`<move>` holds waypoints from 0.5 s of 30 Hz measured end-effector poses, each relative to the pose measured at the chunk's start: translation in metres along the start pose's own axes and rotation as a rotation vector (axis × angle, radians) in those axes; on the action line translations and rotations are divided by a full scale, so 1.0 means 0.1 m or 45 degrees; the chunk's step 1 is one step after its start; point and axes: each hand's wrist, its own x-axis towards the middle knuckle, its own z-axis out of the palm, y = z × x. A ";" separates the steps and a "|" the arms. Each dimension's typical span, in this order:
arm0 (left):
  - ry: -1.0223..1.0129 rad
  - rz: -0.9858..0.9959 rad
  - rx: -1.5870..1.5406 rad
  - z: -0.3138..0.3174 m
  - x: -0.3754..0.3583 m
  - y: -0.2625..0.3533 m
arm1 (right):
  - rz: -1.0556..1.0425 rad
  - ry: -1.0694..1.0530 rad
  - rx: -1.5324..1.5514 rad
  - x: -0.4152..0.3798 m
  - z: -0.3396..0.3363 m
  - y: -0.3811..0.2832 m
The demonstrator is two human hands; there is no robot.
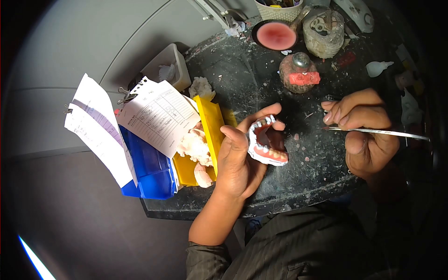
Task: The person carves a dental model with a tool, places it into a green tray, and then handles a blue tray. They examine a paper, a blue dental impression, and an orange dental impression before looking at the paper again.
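Note:
My left hand (242, 158) holds a dental model (268, 142) over the dark bench, its fingers wrapped behind and around it. The model is a horseshoe shape with white teeth, a pink-red base and a white lower edge. To the right, my right hand (366, 128) is closed on a thin metal tool (387, 132). The tool's tip points left toward the model, apart from it, and has a small reddish bit on it.
Yellow (212, 135) and blue (151, 179) bins with papers (158, 114) stand left. Farther back are a grey tray (179, 70), a round burner with a red block (304, 78), a pan of pink wax (276, 36) and a crusted jar (324, 35). The bench edge (186, 213) curves in front.

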 end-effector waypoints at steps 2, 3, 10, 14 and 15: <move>0.027 -0.115 0.191 -0.02 -0.01 0.01 | 0.063 0.036 0.006 0.01 0.01 -0.03; 0.260 -0.117 0.399 0.07 0.01 -0.05 | 0.064 0.034 0.006 0.00 0.00 -0.02; 0.421 -0.330 0.514 0.09 0.05 -0.08 | 0.130 0.001 0.123 -0.08 0.00 -0.01; 0.372 -0.386 0.517 0.04 0.05 -0.07 | 0.150 0.004 0.123 -0.08 0.00 -0.04; 0.373 -0.383 0.518 0.04 0.05 -0.07 | 0.200 0.026 0.186 -0.09 0.01 -0.06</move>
